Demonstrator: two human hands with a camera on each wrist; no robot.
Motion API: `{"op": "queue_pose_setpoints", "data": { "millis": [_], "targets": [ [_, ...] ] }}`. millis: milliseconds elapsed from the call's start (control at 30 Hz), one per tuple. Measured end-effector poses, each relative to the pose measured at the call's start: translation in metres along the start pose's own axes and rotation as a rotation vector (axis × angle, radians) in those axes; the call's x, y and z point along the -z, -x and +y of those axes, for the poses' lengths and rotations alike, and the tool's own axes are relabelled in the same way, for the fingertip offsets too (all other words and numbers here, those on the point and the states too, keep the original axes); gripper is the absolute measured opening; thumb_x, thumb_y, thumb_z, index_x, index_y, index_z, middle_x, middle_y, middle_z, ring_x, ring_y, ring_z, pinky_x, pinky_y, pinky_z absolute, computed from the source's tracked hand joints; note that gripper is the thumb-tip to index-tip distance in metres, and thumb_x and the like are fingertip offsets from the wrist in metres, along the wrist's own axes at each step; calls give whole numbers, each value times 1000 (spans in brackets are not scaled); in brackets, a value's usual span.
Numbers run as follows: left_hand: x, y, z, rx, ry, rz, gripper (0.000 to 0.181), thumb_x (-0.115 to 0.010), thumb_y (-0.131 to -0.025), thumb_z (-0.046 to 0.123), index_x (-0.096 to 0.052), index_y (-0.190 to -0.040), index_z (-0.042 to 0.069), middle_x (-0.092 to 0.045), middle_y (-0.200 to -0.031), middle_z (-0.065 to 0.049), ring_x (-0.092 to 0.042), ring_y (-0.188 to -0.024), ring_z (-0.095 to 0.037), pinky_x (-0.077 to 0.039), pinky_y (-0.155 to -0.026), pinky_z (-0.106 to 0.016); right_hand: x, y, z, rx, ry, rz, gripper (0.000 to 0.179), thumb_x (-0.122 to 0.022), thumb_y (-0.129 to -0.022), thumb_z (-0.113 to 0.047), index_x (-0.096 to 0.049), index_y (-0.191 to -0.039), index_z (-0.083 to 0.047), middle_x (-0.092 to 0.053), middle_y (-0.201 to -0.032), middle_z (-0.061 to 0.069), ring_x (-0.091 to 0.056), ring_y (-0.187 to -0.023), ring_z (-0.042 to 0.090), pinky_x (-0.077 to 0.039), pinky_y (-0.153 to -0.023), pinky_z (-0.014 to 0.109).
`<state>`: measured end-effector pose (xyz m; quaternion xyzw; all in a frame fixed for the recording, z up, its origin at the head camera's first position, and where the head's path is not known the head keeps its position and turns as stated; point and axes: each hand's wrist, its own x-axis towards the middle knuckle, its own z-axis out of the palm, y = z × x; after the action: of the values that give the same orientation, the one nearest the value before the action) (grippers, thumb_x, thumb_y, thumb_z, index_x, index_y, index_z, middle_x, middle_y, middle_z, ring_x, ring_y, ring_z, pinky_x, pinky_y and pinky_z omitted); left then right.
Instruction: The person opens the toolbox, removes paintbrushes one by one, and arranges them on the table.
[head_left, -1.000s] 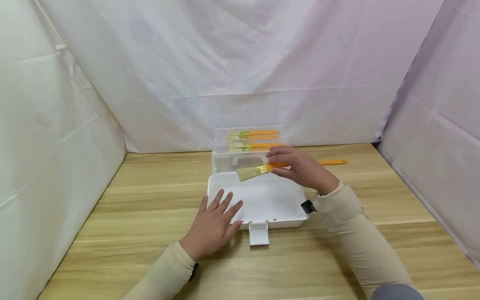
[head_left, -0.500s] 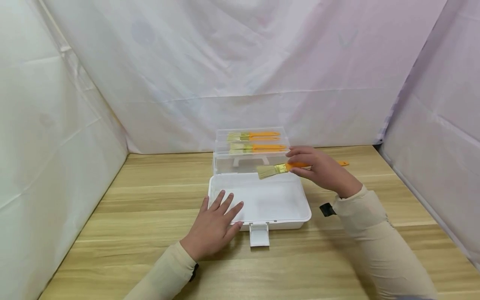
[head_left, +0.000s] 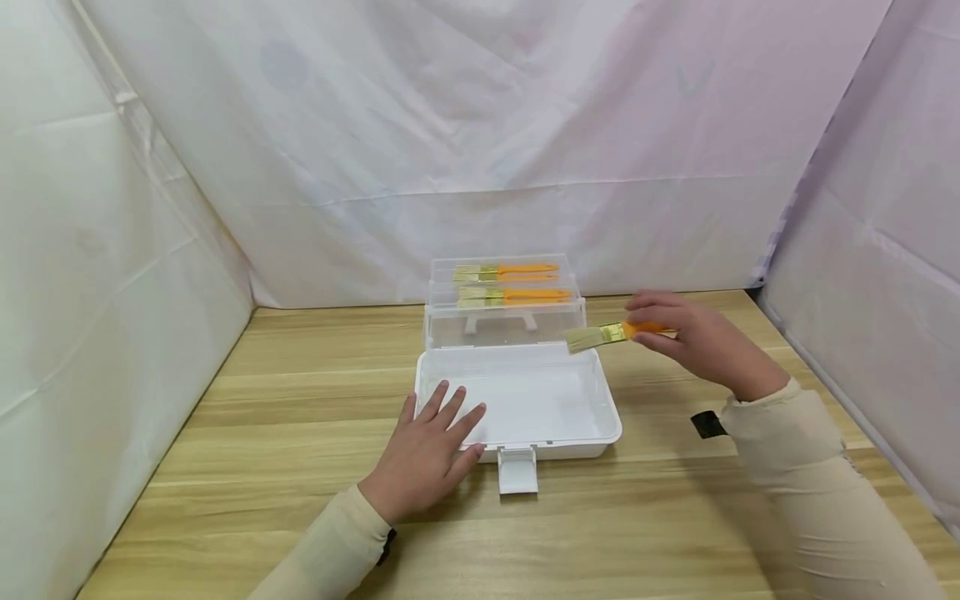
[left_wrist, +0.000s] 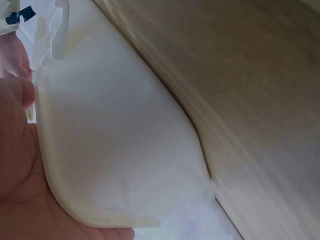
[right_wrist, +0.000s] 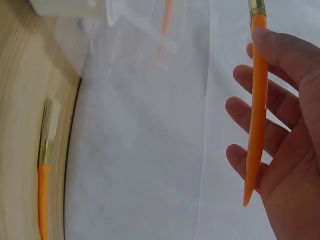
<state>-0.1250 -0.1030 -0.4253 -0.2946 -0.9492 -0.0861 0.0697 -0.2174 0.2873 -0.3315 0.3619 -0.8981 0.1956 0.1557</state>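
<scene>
My right hand [head_left: 701, 342] pinches a paintbrush [right_wrist: 258, 100] by its orange handle, thumb on one side and fingers on the other. In the head view the pale bristles point left, over the back right corner of a white plastic box [head_left: 577, 451]. With fingers spread straight, my left hand [head_left: 423, 458] rests on the box's front left corner; the left wrist view has the palm against the rim. A second paintbrush [right_wrist: 44, 190] lies on the table in the right wrist view; my right hand hides it from the head camera.
The box's clear lid [head_left: 448, 327] stands open at the back. Orange-handled paintbrushes [head_left: 528, 269] lie in two groups in its upper part. A white latch [head_left: 517, 472] hangs at the box's front. Pale cloth [head_left: 487, 125] surrounds the wooden table [head_left: 315, 375].
My right hand has moved right with the paintbrush, from over the box to beyond its right side. The brush on the table has become hidden in the head view. My left hand stays put.
</scene>
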Motion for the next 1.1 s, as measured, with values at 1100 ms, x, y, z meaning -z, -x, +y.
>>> {"op": "queue_pose_setpoints", "data": {
  "millis": [1100],
  "targets": [
    [1, 1, 1, -14, -11, 15, 51, -39, -105, 46, -53, -145, 17, -44, -151, -17, -26, -146, -38, -23, -107, -69, -41, 51, 91, -213, -2, -112, 20, -72, -91, -9, -72, -108, 2, -62, -122, 22, -51, -120, 47, -40, -94, 63]
  ]
}}
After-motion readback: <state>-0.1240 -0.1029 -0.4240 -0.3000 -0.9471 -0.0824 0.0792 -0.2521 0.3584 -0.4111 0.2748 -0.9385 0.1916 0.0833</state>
